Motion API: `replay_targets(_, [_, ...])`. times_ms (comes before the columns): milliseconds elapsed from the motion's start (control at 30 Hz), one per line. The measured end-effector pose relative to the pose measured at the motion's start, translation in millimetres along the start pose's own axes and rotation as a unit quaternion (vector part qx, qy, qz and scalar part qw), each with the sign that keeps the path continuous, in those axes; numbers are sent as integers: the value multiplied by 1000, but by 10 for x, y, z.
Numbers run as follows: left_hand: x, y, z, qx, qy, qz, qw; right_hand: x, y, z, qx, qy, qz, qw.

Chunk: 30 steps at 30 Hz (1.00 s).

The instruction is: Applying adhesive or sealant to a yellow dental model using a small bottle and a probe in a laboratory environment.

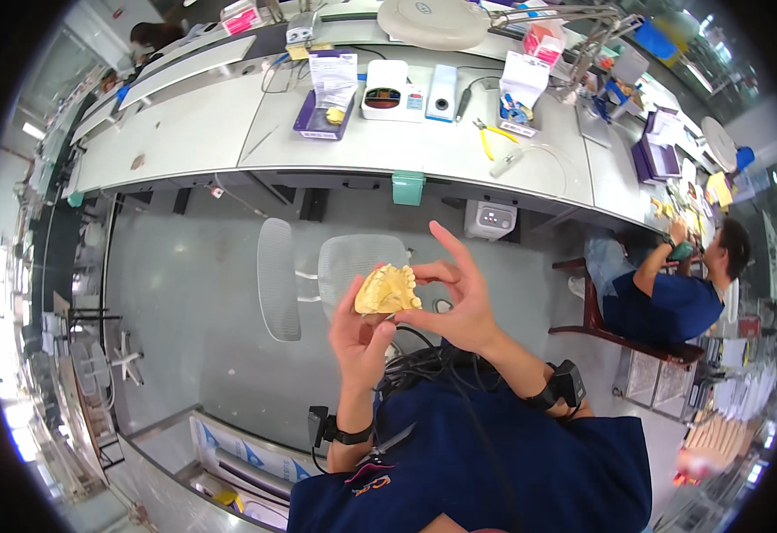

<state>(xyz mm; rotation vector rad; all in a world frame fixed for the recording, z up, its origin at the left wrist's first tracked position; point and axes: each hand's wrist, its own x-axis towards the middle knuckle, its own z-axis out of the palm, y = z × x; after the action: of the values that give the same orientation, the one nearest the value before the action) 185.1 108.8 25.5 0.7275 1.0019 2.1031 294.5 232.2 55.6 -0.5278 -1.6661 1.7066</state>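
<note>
A yellow plaster dental cast (386, 293) with a row of teeth is held up in front of my body, its toothed side facing up. My left hand (360, 342) grips its left side, with the fingers behind and the thumb at the lower edge. At the right side of the cast, my right hand (459, 302) has its thumb at the near edge and bent fingers by the teeth. The index finger of that hand points up, away from the cast. Both wrists wear black straps with small devices.
Ahead runs a white workbench (193, 133) with a purple box (319, 120), a white device (386, 96) and yellow-handled pliers (488, 139). A mesh chair (362, 253) stands below my hands. To the right sits a co-worker (664, 298) at the bench.
</note>
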Motion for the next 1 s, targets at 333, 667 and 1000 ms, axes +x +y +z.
replay_targets(333, [66, -373, -96, 48, 8, -155, 987, -301, 298, -141, -32, 85, 54, 994])
replay_targets(667, [756, -545, -158, 47, 186, -151, 970, 109, 563, -1608, -198, 67, 109, 972])
replay_targets(1000, [1770, -1310, -353, 25, 143, -160, 976, 33, 1290, -3172, -55, 286, 184, 939])
